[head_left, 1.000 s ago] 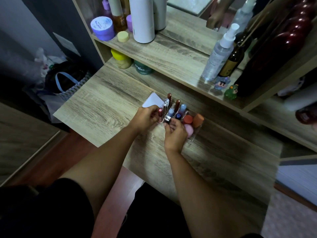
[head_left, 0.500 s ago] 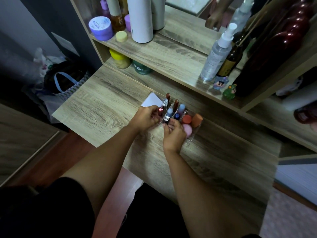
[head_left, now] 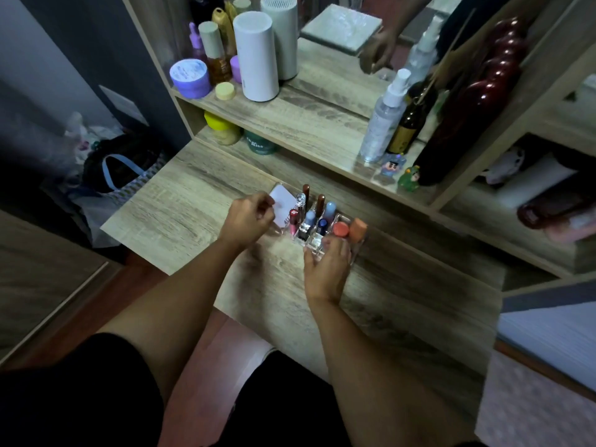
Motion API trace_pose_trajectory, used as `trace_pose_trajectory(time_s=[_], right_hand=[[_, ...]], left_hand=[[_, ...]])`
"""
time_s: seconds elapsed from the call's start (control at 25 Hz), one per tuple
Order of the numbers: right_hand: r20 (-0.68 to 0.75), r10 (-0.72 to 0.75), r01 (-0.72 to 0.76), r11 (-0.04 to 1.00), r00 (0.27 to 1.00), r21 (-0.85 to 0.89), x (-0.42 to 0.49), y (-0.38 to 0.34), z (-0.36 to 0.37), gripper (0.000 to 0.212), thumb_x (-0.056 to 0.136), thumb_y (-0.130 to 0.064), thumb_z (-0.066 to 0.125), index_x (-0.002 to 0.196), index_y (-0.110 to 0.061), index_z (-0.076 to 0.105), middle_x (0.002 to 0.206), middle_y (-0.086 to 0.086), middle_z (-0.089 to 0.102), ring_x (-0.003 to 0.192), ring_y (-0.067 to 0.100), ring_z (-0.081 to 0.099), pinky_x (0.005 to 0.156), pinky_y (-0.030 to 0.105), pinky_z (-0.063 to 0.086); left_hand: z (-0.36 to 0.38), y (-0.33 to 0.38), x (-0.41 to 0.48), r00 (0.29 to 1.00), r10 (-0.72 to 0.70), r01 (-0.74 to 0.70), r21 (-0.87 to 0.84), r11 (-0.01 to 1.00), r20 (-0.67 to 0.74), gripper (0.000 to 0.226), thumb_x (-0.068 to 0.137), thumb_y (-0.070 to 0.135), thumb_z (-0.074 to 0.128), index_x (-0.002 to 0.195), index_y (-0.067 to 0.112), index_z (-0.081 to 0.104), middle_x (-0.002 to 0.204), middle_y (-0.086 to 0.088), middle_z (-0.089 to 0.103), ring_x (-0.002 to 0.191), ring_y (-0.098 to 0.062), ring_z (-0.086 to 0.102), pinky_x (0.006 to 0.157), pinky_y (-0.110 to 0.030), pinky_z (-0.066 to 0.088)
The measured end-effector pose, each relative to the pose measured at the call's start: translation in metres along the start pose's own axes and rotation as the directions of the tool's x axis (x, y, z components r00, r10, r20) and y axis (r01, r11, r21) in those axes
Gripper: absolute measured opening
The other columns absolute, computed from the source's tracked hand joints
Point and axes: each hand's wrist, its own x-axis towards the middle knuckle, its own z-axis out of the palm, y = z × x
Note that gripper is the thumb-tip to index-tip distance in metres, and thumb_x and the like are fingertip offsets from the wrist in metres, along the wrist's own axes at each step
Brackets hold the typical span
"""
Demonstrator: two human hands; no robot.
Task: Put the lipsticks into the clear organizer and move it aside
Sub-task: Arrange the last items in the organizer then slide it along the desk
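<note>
Counter (head_left: 180, 217): wood-grain, beneath both hands.
Left hand (head_left: 246, 221): grip loosely curled, holding nothing, beside organizer (head_left: 314, 245).
Right hand (head_left: 327, 269): grip on organizer's near edge; lipsticks (head_left: 311, 217) upright beyond.

wood-grain table (head_left: 180, 217) with a shelf (head_left: 300, 124) behind it

a clear organizer (head_left: 314, 245) of lipsticks (head_left: 304, 222) stands on the table; a white cylinder (head_left: 256, 56) and spray bottle (head_left: 383, 121) stand on the shelf.

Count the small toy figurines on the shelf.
2, both on the shelf's right part: a blue figurine beside the spray bottle, a green figurine just right of it.
</note>
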Motion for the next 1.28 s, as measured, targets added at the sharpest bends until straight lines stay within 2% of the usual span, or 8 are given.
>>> trace_pose_trajectory(time_s=[0.16, 0.32, 0.44, 0.52, 0.76, 0.92, 1.08, 1.28], right_hand=[[-0.043, 0.135, -0.141, 0.977, 0.99, -0.162, 0.004, 0.009, -0.019, 0.092, 0.064, -0.042, 0.082, 0.133, -0.004, 0.036, 0.139, 0.018, 0.042, 0.127, 0.033, 0.04, 0.103, 0.044, 0.037], [0.064, 0.233, -0.217, 0.956, 0.97, -0.199, 0.012, 0.033, -0.028, 0.111, 0.055, -0.046, 0.086, 0.139, -0.005, 0.027, 0.14, 0.017, 0.04, 0.127, 0.031, 0.041, 0.104, 0.039, 0.036], [0.16, 0.233, -0.21, 0.967, 0.959, -0.147, 0.019, 0.044, -0.026, 0.105, 0.057, -0.036, 0.087, 0.138, -0.003, 0.03, 0.137, 0.019, 0.045, 0.125, 0.033, 0.043, 0.104, 0.037, 0.036], [0.197, 0.197, -0.174, 0.976, 0.96, -0.128, 0.022, 0.05, -0.023, 0.095, 0.061, -0.03, 0.086, 0.137, -0.005, 0.034, 0.137, 0.018, 0.048, 0.125, 0.031, 0.045, 0.105, 0.036, 0.037], [0.148, 0.135, -0.133, 0.991, 0.98, -0.024, 0.025, 0.059, -0.022, 0.072, 0.07, -0.022, 0.08, 0.134, -0.016, 0.046, 0.128, 0.012, 0.063, 0.117, 0.028, 0.058, 0.098, 0.04, 0.047], [0.136, 0.12, -0.119, 0.993, 0.983, -0.012, 0.027, 0.064, -0.023, 0.071, 0.072, -0.025, 0.079, 0.134, -0.019, 0.047, 0.118, 0.011, 0.069, 0.108, 0.028, 0.063, 0.092, 0.04, 0.051], [0.139, 0.116, -0.112, 0.993, 0.983, -0.035, 0.026, 0.069, -0.025, 0.072, 0.072, -0.028, 0.079, 0.135, -0.021, 0.046, 0.114, 0.01, 0.071, 0.105, 0.028, 0.064, 0.09, 0.039, 0.053], [0.141, 0.08, -0.067, 0.993, 0.987, -0.096, 0.023, 0.081, -0.042, 0.071, 0.074, -0.031, 0.077, 0.136, -0.021, 0.045, 0.115, 0.012, 0.069, 0.104, 0.028, 0.062, 0.086, 0.032, 0.049]], left_hand=[[-0.004, -0.016, 0.001, 0.978, -0.193, 0.195, 0.017, 0.981, -0.078, 0.026, 0.089, 0.016, 0.052, 0.109, 0.0, 0.06, 0.103, -0.024, 0.069, 0.094, -0.035, 0.063, 0.082, -0.036, 0.047], [0.006, -0.027, -0.003, 0.91, -0.404, 0.409, -0.039, 0.912, 0.095, 0.045, 0.096, 0.027, 0.04, 0.133, 0.002, 0.041, 0.135, -0.027, 0.051, 0.123, -0.039, 0.048, 0.1, -0.04, 0.038], [0.016, -0.029, -0.006, 0.841, -0.493, 0.527, -0.131, 0.84, 0.221, 0.047, 0.098, 0.031, 0.033, 0.139, 0.009, 0.034, 0.146, -0.021, 0.04, 0.133, -0.037, 0.038, 0.11, -0.043, 0.03], [0.022, -0.027, -0.004, 0.827, -0.498, 0.55, -0.188, 0.814, 0.261, 0.042, 0.096, 0.026, 0.035, 0.136, 0.014, 0.04, 0.141, -0.019, 0.047, 0.128, -0.035, 0.044, 0.109, -0.044, 0.035], [0.023, -0.023, -0.001, 0.819, -0.494, 0.568, -0.289, 0.771, 0.294, 0.04, 0.073, 0.009, 0.052, 0.11, 0.021, 0.062, 0.113, -0.011, 0.068, 0.105, -0.032, 0.061, 0.096, -0.043, 0.05], [0.02, -0.02, -0.002, 0.832, -0.486, 0.548, -0.261, 0.795, 0.269, 0.058, 0.062, 0.018, 0.044, 0.118, 0.022, 0.058, 0.109, -0.011, 0.066, 0.098, -0.032, 0.061, 0.075, -0.032, 0.046], [0.02, -0.021, -0.004, 0.833, -0.486, 0.546, -0.247, 0.801, 0.265, 0.048, 0.074, 0.014, 0.049, 0.121, 0.021, 0.057, 0.117, -0.013, 0.066, 0.102, -0.031, 0.061, 0.086, -0.037, 0.048], [0.021, -0.007, -0.017, 0.841, -0.462, 0.527, -0.234, 0.817, 0.282, 0.058, 0.06, 0.026, 0.05, 0.117, 0.021, 0.06, 0.115, -0.013, 0.066, 0.104, -0.032, 0.06, 0.089, -0.039, 0.048]])
